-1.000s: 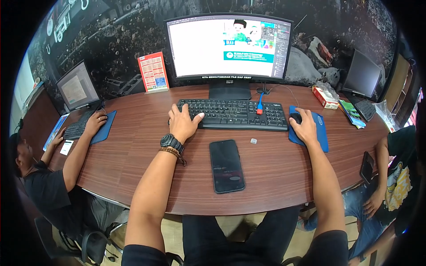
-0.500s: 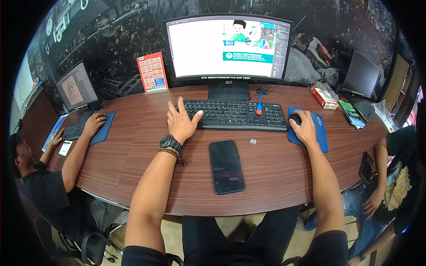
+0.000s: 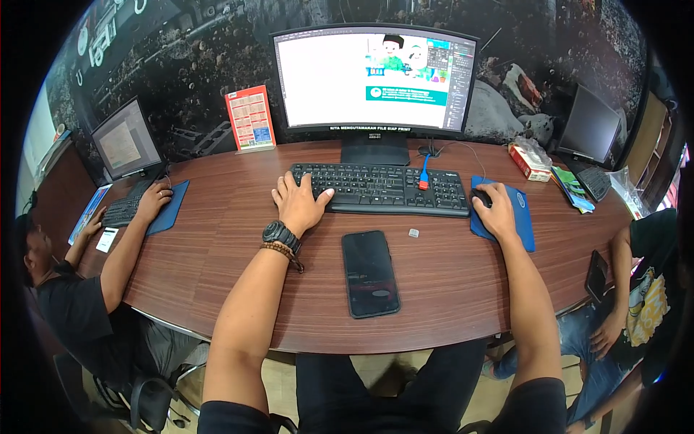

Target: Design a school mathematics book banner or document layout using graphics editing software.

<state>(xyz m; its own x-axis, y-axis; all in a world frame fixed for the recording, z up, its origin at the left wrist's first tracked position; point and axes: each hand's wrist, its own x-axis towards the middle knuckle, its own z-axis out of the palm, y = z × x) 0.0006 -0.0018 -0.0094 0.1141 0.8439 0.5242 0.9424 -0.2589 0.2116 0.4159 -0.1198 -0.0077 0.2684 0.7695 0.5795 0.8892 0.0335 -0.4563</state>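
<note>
My left hand [image 3: 300, 204] rests over the left end of a black keyboard [image 3: 376, 184], its fingers spread on or just above the keys and nothing held. A black watch and a beaded bracelet circle that wrist. On a blue mouse pad [image 3: 522, 217], my right hand [image 3: 497, 208] wraps a black computer mouse [image 3: 480, 197]. Behind the keyboard stands a wide monitor [image 3: 325, 87] showing a design page with cartoon figures and a green banner. A blue cable with a red end [image 3: 423, 181] lies across the keyboard's right part.
A dark phone [image 3: 370, 275] and a small grey piece [image 3: 413, 233] lie before the keyboard. A red desk calendar [image 3: 251, 119] stands left, a red-white box [image 3: 530, 160] right. At left a person works at another screen [image 3: 126, 141]; another person sits at right by a second phone [image 3: 596, 275].
My left hand's raised fingers have come down and back a little over the keys. My right hand stays on the mouse. The left person's screen shows a different picture.
</note>
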